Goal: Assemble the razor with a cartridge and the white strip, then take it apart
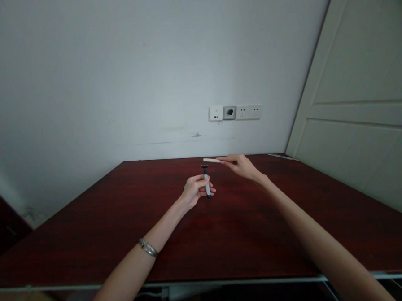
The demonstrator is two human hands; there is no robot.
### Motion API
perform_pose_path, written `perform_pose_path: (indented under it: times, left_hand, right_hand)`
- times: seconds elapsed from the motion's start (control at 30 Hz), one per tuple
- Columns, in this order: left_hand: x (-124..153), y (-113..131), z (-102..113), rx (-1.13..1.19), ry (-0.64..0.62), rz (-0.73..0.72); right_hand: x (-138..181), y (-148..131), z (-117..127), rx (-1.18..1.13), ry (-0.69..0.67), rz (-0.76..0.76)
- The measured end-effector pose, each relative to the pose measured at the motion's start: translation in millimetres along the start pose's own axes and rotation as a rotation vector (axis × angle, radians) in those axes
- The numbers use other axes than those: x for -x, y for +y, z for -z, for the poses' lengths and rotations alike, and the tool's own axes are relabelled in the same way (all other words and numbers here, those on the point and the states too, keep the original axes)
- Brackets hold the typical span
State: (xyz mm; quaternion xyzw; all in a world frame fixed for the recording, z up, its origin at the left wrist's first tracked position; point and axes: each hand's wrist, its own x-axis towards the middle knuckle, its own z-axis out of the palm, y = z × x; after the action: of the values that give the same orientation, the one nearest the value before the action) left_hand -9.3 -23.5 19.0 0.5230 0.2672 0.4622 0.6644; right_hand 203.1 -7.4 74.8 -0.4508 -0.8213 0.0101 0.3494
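My left hand (194,191) is closed round a slim razor-like tool (207,182) with a pale handle and a dark head that points away from me. It hovers over the middle of a dark red table (91,237). A little farther back, my right hand (240,165) pinches the end of a small pale flat piece (211,160), which sticks out to the left, just above the tool's head. A metal bracelet (148,247) sits on my left wrist.
A white wall stands behind the table, with a row of sockets (235,112) above the far edge. A pale panelled door (361,115) is at the right. A thin flat strip (282,155) lies at the table's far right corner.
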Motion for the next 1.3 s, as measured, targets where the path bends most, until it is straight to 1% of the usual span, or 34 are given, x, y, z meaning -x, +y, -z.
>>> perform_pose_path:
  times: [0.07, 0.1, 0.17, 0.23, 0.3, 0.37, 0.43, 0.47, 0.57, 0.63, 0.73, 0.87, 0.9, 1.0, 1.03, 1.17, 1.3]
  left_hand:
    - [0, 0, 0, -0.001, -0.004, -0.005]
    - [0, 0, 0, -0.005, -0.007, -0.007]
    - [1, 1, -2, -0.014, -0.011, -0.009]
    - [2, 3, -3, -0.022, -0.009, -0.010]
    - [3, 4, -4, -0.031, -0.002, -0.014]
    - [3, 5, -4, -0.043, -0.002, -0.017]
    - [3, 4, -3, -0.052, -0.007, -0.020]
    - [3, 4, -3, -0.056, -0.009, -0.020]
    - [2, 2, 1, -0.064, -0.007, -0.022]
    - [1, 1, 2, -0.072, -0.009, -0.022]
    - [1, 1, 3, -0.083, -0.010, -0.019]
    - [1, 0, 4, -0.094, -0.001, -0.016]
    - [1, 0, 4, -0.097, -0.003, -0.017]
    - [1, -1, 5, -0.104, -0.017, -0.018]
    - [1, -1, 5, -0.108, -0.019, -0.018]
    - [1, 0, 5, -0.127, -0.018, -0.019]
    - [0, -2, 6, -0.148, -0.031, -0.023]
  right_hand:
    - [1, -1, -3, -0.009, -0.019, 0.017]
    - [2, -1, -5, -0.005, -0.006, 0.005]
    - [4, -2, -8, -0.019, 0.061, -0.038]
    - [5, -1, -11, -0.100, 0.096, -0.038]
    - [7, 1, -13, -0.178, 0.073, -0.020]
    - [9, 3, -13, -0.162, 0.076, -0.071]
    - [10, 4, -12, -0.123, 0.114, -0.130]
    - [11, 5, -12, -0.128, 0.123, -0.128]
    - [10, 4, -10, -0.194, 0.079, -0.045]
    - [9, 4, -9, -0.188, 0.054, -0.062]
    - [6, 4, -9, -0.180, 0.061, -0.122]
    - [3, 3, -10, -0.315, -0.013, -0.025]
    - [3, 4, -9, -0.319, -0.027, -0.028]
    - [3, 4, -8, -0.256, -0.001, -0.107]
    - [3, 3, -7, -0.253, 0.004, -0.108]
    - [2, -2, -5, -0.300, -0.049, -0.002]
    - [0, -4, -6, -0.194, 0.032, -0.094]
